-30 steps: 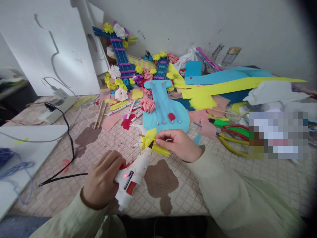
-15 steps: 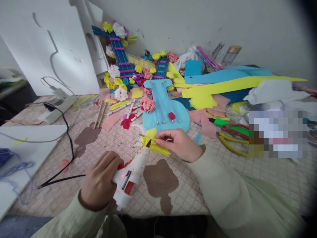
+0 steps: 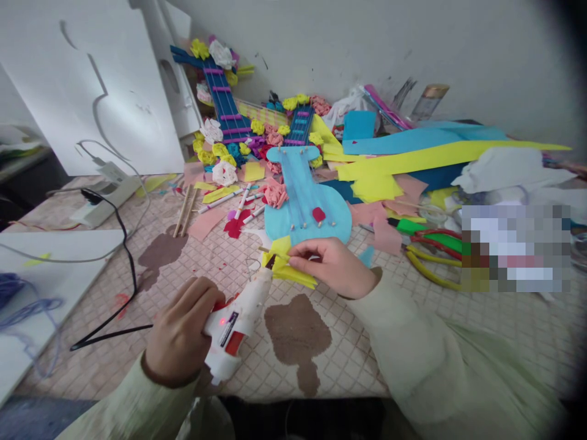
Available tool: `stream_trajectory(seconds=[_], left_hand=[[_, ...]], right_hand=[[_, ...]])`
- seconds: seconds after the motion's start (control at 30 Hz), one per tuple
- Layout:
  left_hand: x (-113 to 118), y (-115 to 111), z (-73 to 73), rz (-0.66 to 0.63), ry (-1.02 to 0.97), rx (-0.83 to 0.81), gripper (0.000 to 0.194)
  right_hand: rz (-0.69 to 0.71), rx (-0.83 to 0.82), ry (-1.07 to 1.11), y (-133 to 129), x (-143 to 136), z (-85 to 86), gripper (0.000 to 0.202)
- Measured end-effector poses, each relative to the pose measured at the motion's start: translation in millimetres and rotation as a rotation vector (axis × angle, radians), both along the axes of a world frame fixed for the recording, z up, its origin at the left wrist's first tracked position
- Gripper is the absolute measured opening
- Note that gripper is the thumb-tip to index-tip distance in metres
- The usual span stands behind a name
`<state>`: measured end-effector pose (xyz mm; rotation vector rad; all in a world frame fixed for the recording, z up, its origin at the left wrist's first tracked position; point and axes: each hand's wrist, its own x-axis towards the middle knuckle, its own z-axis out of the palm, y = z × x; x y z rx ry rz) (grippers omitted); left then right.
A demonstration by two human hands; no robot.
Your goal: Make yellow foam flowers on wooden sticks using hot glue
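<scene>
My left hand (image 3: 186, 333) is closed around the handle of a white hot glue gun (image 3: 238, 321), whose red light glows. The gun's dark nozzle tip points up and right, at the yellow paper (image 3: 293, 275); whether it touches cannot be made out. Between the thumb and fingers of my right hand (image 3: 332, 266) is the yellow paper, together with a thin wooden stick whose end sticks out to the left. Just beyond, a light blue paper guitar (image 3: 307, 208) with strings and a red patch lies flat on the table.
Paper flowers (image 3: 224, 153) and dark blue guitar necks crowd the back. Markers (image 3: 241, 201) and wooden sticks (image 3: 184, 211) lie left of the guitar. Yellow-handled and red-handled tools (image 3: 431, 269) sit at right. A black cord (image 3: 131, 263) runs from the power strip (image 3: 107, 192).
The glue gun and my left hand have shifted slightly left, with the nozzle still near the yellow paper. My right hand has hardly moved.
</scene>
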<state>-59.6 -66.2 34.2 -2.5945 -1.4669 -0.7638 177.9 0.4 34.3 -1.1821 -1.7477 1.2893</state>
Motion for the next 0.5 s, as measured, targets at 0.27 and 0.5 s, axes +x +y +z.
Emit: stream_trajectory(seconds=[0.27,0.5], left_hand=[[-3,1,-0.7,0.007,-0.015,-0.006,0.013],[-13,2,8.1,0.088,-0.175,-0.054,0.009]], right_hand=[[-0.027,0.007,-0.036,-1,0,2.5,0.015],[-0.071,0.048,-0.077,1,1,3.0,0.015]])
